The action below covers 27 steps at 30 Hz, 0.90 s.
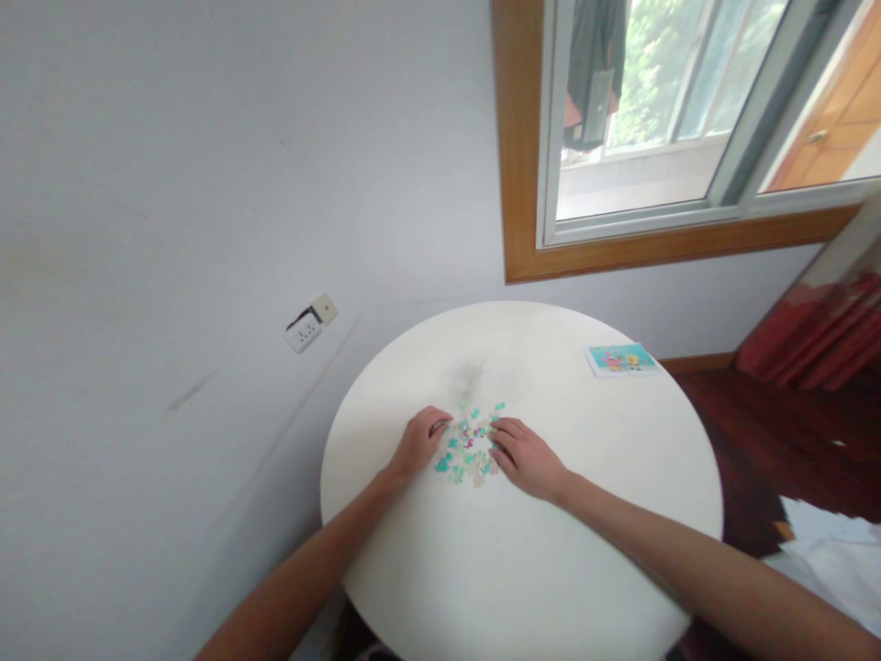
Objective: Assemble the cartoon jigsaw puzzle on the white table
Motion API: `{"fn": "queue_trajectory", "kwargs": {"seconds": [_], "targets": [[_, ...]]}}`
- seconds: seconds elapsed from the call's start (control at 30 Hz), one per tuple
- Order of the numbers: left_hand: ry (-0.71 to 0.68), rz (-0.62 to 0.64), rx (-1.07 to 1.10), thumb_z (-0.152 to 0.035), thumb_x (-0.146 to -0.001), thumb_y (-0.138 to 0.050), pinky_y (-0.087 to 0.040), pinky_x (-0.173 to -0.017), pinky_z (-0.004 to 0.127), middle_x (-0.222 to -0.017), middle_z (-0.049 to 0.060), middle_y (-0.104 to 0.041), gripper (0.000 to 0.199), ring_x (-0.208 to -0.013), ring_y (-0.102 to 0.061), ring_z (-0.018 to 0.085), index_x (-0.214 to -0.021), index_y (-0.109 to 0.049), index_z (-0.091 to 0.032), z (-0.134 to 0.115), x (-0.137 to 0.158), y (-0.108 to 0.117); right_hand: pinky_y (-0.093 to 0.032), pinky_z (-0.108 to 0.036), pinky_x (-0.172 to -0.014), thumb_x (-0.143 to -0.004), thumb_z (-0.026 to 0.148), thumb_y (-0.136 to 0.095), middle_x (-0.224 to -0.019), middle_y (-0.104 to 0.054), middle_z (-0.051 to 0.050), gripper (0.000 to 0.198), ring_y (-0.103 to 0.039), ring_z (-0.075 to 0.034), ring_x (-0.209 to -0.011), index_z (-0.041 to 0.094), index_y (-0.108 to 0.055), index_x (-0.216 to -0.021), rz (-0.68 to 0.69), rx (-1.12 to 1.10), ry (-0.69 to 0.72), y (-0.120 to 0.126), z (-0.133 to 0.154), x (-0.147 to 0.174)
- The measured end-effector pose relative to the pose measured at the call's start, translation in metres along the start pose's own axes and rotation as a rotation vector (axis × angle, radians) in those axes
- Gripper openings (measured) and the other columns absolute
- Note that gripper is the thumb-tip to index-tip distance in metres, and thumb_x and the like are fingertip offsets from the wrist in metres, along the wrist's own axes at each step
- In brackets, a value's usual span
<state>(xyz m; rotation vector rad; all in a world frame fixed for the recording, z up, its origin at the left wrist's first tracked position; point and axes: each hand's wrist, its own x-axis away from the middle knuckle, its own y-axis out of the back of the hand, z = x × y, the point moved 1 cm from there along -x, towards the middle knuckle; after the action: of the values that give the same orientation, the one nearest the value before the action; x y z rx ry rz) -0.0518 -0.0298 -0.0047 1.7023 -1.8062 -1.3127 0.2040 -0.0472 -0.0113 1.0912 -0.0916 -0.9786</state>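
A loose cluster of jigsaw puzzle pieces (458,473) lies on the round white table (440,569), in teal, pale green and whitish tones with a few pink and purple bits. At the cluster's left edge is my left hand (417,441), fingers curled in toward the thumb; whatever may be pinched at the tips is too small to make out. My right hand (527,456) rests against the right side of the pieces, its fingers bent and spread apart from the thumb, touching the nearest ones.
A picture card (623,360) with cartoon figures lies at the table's back right. Close behind and to the left stands the wall, with a power socket (304,332). A wood-framed window (519,184), a red curtain (819,321) and white papers (832,551) are to the right.
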Motion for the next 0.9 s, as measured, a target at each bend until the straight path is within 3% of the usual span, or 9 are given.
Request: {"fn": "queue_trajectory", "kwargs": {"seconds": [0.1,0.2,0.27,0.37,0.47,0.57,0.67,0.73,0.9], "targets": [[-0.025,-0.007,0.012,-0.014,-0.089,-0.047,-0.050,-0.095,0.037,-0.103,0.008,-0.067,0.027,-0.100,-0.062,0.020,-0.103,-0.069,-0.018,0.003,0.004,0.000,-0.047,-0.040,-0.101,-0.095,0.024,-0.046,-0.116,-0.063,-0.013,0.023,-0.056,-0.023,-0.114,0.019,-0.066,-0.104,-0.060,-0.043,-0.061,0.002,-0.006,-0.001],[-0.146,0.104,-0.004,-0.024,-0.089,-0.057,-0.043,-0.107,0.043,-0.124,0.010,-0.062,0.031,-0.118,-0.055,0.024,-0.119,-0.067,-0.022,-0.004,0.003,-0.007,-0.039,-0.045,-0.109,-0.094,0.030,-0.051,-0.138,-0.052,-0.015,0.034,-0.045,-0.027,-0.131,0.019,-0.060,-0.124,-0.042,0.020,-0.050,-0.003,-0.005,-0.008],[-0.196,0.166,-0.038,-0.029,-0.087,-0.064,-0.041,-0.108,0.045,-0.129,0.009,-0.060,0.032,-0.121,-0.053,0.026,-0.118,-0.068,-0.025,-0.010,0.000,-0.012,-0.031,-0.050,-0.114,-0.094,0.038,-0.053,-0.150,-0.043,-0.015,0.046,-0.035,-0.030,-0.140,0.020,-0.053,-0.136,0.016,0.086,-0.011,-0.007,-0.004,-0.013],[-0.151,0.119,-0.056,-0.028,-0.089,-0.062,-0.044,-0.104,0.044,-0.117,0.009,-0.065,0.018,-0.113,-0.057,0.024,-0.101,-0.074,-0.022,-0.010,-0.004,-0.013,-0.028,-0.052,-0.115,-0.096,0.043,-0.049,-0.150,-0.044,-0.016,0.049,-0.035,-0.031,-0.141,0.019,-0.053,-0.138,0.049,0.144,-0.024,-0.009,-0.004,-0.014],[-0.072,0.054,-0.010,-0.027,-0.092,-0.055,-0.049,-0.097,0.039,-0.106,0.009,-0.067,0.020,-0.103,-0.062,0.021,-0.090,-0.074,-0.020,0.001,-0.001,-0.003,-0.032,-0.049,-0.113,-0.098,0.040,-0.044,-0.142,-0.054,-0.016,0.042,-0.043,-0.029,-0.136,0.017,-0.061,-0.129,0.002,0.143,-0.058,-0.002,-0.010,-0.007],[-0.028,0.047,-0.015,-0.028,-0.096,-0.047,-0.049,-0.100,0.038,-0.115,0.009,-0.066,0.027,-0.108,-0.062,0.020,-0.103,-0.072,-0.020,0.015,0.012,0.009,-0.040,-0.043,-0.108,-0.099,0.036,-0.041,-0.132,-0.062,-0.012,0.035,-0.053,-0.025,-0.126,0.020,-0.068,-0.115,-0.028,0.080,-0.055,0.008,-0.022,0.000],[0.037,0.034,-0.152,-0.034,-0.098,-0.045,-0.039,-0.112,0.045,-0.135,0.010,-0.059,0.036,-0.128,-0.052,0.023,-0.127,-0.062,-0.021,0.021,0.030,0.012,-0.039,-0.045,-0.109,-0.100,0.035,-0.038,-0.134,-0.059,-0.014,0.037,-0.050,-0.025,-0.128,0.019,-0.066,-0.118,-0.094,0.095,-0.171,0.013,-0.034,0.000],[0.029,0.108,-0.244,-0.040,-0.098,-0.046,-0.031,-0.117,0.049,-0.147,0.012,-0.048,0.046,-0.139,-0.041,0.025,-0.140,-0.051,-0.021,0.016,0.041,0.009,-0.034,-0.050,-0.112,-0.100,0.038,-0.038,-0.141,-0.053,-0.018,0.041,-0.042,-0.029,-0.136,0.015,-0.062,-0.125,-0.102,0.134,-0.237,0.011,-0.036,-0.002],[-0.127,0.288,-0.299,-0.046,-0.099,-0.041,-0.022,-0.120,0.050,-0.160,0.014,-0.023,0.064,-0.149,-0.020,0.026,-0.155,-0.023,-0.021,-0.016,0.049,-0.010,-0.026,-0.051,-0.117,-0.100,0.042,-0.038,-0.151,-0.042,-0.021,0.052,-0.033,-0.030,-0.144,0.010,-0.052,-0.138,-0.019,0.011,-0.166,-0.015,-0.008,-0.012]]}}
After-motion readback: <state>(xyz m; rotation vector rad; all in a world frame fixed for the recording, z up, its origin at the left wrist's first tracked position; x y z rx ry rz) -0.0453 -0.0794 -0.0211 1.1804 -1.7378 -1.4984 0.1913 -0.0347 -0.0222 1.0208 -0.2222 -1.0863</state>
